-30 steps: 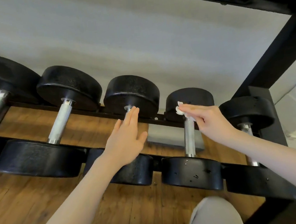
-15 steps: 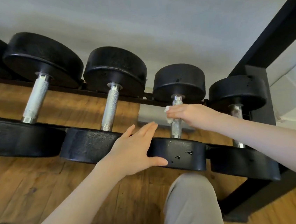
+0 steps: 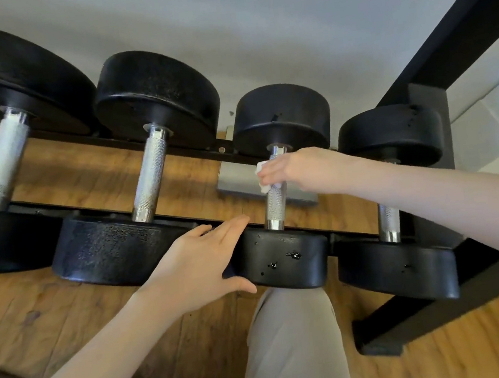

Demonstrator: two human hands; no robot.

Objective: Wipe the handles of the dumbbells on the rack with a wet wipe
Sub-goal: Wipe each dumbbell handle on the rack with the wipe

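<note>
While the right hand [image 3: 294, 170] curls round the upper part of a knurled steel handle [image 3: 276, 204], a crumpled white wet wipe [image 3: 261, 176] is pinched between its fingers and the metal, a corner of the wipe sticking out past the fingertips. That handle belongs to the third dumbbell [image 3: 286, 258] counted from the left of the four in view, and only the stretch below the hand shows bare. The left hand [image 3: 202, 263] lies with its fingers fairly straight (not gripping anything) against the near black head of the same dumbbell, thumb under the head's lower edge and fingertips up by the rack's front rail [image 3: 180, 220].

Just to the left of the left hand sits the near head of the second dumbbell [image 3: 116, 252], its handle running up and away to a larger far head. Farther left of that is the biggest dumbbell [image 3: 2, 165], partly cut off by the frame edge. To the right of the right forearm rests the smallest dumbbell [image 3: 398, 268], its handle partly hidden behind the arm. Beyond it stands the rack's black upright [image 3: 429, 126], with a dark beam slanting up to the corner. Below the left hand a light-trousered leg [image 3: 289, 347] shows over the wooden floor [image 3: 79, 311], and a pale wall [image 3: 257, 40] lies behind the far heads.
</note>
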